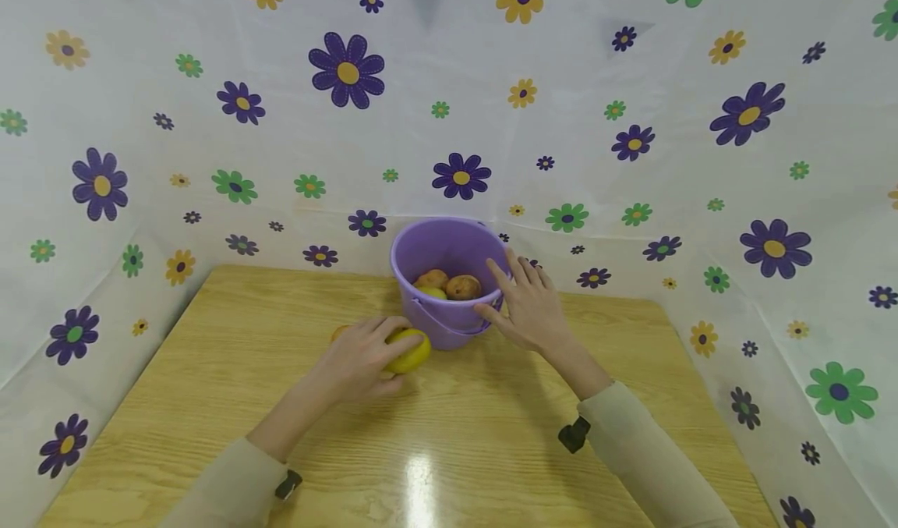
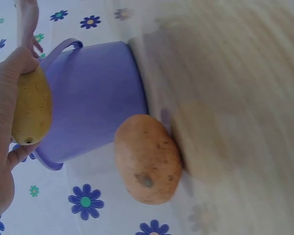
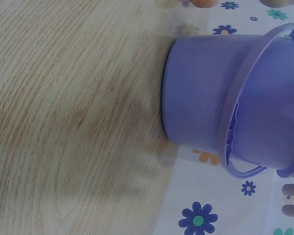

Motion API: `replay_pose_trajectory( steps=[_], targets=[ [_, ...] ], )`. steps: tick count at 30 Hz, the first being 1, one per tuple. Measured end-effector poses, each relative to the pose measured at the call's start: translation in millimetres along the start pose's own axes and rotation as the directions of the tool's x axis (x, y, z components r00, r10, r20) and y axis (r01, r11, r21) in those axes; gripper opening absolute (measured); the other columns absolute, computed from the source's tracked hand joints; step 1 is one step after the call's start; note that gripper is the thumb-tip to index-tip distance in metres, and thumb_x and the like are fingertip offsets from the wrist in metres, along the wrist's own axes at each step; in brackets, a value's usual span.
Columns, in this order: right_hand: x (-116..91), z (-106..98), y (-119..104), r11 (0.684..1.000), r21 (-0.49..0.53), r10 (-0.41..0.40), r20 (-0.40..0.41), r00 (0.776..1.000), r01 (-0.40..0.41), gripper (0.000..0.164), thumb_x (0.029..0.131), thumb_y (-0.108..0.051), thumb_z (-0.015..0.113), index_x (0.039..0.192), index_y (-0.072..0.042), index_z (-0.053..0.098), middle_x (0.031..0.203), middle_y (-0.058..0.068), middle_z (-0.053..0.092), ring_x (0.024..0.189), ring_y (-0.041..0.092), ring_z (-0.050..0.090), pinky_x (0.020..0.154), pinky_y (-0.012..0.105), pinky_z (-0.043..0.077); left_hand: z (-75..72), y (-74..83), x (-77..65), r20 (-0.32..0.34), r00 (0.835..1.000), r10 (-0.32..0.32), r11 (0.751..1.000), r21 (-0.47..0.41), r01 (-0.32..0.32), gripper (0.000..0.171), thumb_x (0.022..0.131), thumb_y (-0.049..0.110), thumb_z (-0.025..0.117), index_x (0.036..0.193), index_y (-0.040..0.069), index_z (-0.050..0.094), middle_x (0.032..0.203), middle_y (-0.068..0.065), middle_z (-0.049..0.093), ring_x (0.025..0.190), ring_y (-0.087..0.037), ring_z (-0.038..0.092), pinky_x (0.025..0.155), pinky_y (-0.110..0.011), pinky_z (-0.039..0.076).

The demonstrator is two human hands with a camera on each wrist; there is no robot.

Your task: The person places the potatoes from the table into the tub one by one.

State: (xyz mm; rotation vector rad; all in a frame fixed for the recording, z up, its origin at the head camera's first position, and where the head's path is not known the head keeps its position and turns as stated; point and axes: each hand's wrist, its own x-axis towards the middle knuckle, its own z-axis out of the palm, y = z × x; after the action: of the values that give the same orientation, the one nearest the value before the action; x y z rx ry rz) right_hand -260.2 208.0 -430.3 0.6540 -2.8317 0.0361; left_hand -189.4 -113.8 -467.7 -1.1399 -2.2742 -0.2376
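My left hand (image 1: 359,358) grips a yellow mango (image 1: 412,353), held in front of the lower left side of a purple bucket (image 1: 442,334). In the left wrist view the thumb and fingers wrap the mango (image 2: 34,107), whose dark stem end shows. An orange-brown potato (image 2: 148,159) lies on the table beside the bucket; the left hand mostly hides it in the head view. At the bucket's right rim is my right hand (image 1: 532,310), fingers spread and fairly straight. Inside the bucket sit brown potatoes (image 1: 464,287) and a yellow fruit (image 1: 430,292).
The bucket's handle (image 3: 232,107) hangs down along its front. A wooden table (image 1: 337,465) holds everything, with a white flowered cloth (image 1: 414,138) standing behind it and at both sides. Black wrist straps (image 1: 575,434) show at the sleeves.
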Motion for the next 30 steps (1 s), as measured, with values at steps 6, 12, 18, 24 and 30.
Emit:
replay_pose_trajectory(
  steps=[6,12,18,24,30],
  targets=[
    [-0.6,-1.6,-0.7,1.000,0.002,0.004,-0.001,1.000,-0.004,0.093,0.099,-0.083,0.029,0.168,-0.021,0.030,0.177,0.019,0.022,0.158,0.045,0.035,0.128,0.066,0.032,-7.9,-0.3,15.9,-0.028,0.999,0.023,1.000,0.011,-0.023,0.066,0.072,0.043,0.091,0.128,0.019,0.066,0.123,-0.009,0.069,0.105,-0.028,0.072,0.088,-0.041,0.066],
    [-0.9,-2.6,-1.5,1.000,-0.003,-0.002,-0.021,1.000,0.002,0.086,0.100,-0.073,0.045,0.167,-0.020,0.031,0.175,0.019,0.027,0.156,0.046,0.037,0.126,0.066,0.035,-18.5,-0.5,37.0,-0.055,0.997,0.057,0.998,0.004,-0.057,0.063,0.072,0.037,0.090,0.128,0.019,0.067,0.124,-0.008,0.069,0.107,-0.027,0.070,0.089,-0.038,0.064],
    [-1.2,-3.3,-2.4,1.000,-0.006,-0.004,-0.004,1.000,0.004,0.092,0.100,-0.082,0.030,0.168,-0.020,0.030,0.176,0.019,0.022,0.157,0.045,0.036,0.127,0.065,0.034,-26.4,-3.1,54.5,-0.048,0.995,0.082,0.997,0.018,-0.082,0.063,0.073,0.037,0.091,0.129,0.019,0.067,0.125,-0.009,0.068,0.109,-0.027,0.069,0.091,-0.039,0.064],
    [-1.2,-3.5,-2.6,1.000,-0.002,-0.003,-0.002,1.000,0.003,0.098,0.097,-0.087,0.019,0.168,-0.020,0.030,0.176,0.019,0.023,0.158,0.045,0.035,0.127,0.065,0.034,-31.1,-7.8,68.8,-0.061,0.994,0.092,0.996,0.011,-0.092,0.060,0.075,0.036,0.090,0.128,0.019,0.067,0.127,-0.012,0.069,0.104,-0.028,0.070,0.088,-0.038,0.065],
    [-0.4,-2.9,-2.3,1.000,-0.006,-0.009,-0.022,1.000,0.009,0.097,0.098,-0.086,0.020,0.167,-0.019,0.033,0.175,0.020,0.027,0.157,0.045,0.037,0.126,0.065,0.035,-33.6,-15.2,81.3,-0.063,0.992,0.109,0.994,0.017,-0.108,0.058,0.077,0.036,0.090,0.128,0.018,0.067,0.124,-0.010,0.069,0.103,-0.028,0.069,0.085,-0.036,0.064]
  ],
)
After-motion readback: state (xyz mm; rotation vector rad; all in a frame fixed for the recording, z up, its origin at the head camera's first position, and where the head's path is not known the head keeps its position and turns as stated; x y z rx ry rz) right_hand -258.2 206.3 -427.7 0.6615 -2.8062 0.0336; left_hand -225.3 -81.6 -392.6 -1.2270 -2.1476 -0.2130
